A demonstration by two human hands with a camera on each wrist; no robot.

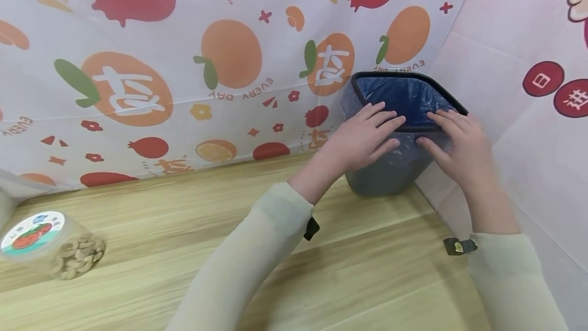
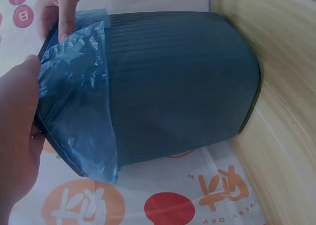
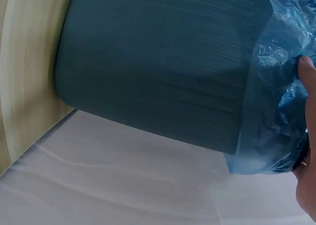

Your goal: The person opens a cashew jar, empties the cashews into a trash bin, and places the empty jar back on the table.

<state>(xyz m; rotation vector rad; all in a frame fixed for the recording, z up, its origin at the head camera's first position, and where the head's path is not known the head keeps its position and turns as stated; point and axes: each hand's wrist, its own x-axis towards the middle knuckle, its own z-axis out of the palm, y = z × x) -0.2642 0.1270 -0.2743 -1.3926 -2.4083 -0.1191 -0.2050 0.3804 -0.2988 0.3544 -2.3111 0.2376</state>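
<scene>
A grey trash can [image 1: 383, 180] with a black rim [image 1: 443, 91] stands upright in the corner, lined with a translucent blue trash bag [image 1: 409, 97]. The bag's edge [image 2: 79, 101] hangs folded down over the outside of the can. At the near left of the rim, my left hand [image 1: 363, 137] holds on, fingers over the top and thumb lower on the outer side. My right hand [image 1: 464, 147] grips the near right side, fingertips over the rim and thumb [image 3: 307, 69] against the bag outside. Part of the rim is hidden under both hands.
On the wooden surface [image 1: 220, 218], far left, is a clear plastic jar [image 1: 55, 246] with a printed lid and nut-like pieces inside. White sheets with fruit prints [image 1: 184, 116] form the back wall, and another sheet [image 1: 528, 167] rises right beside the can.
</scene>
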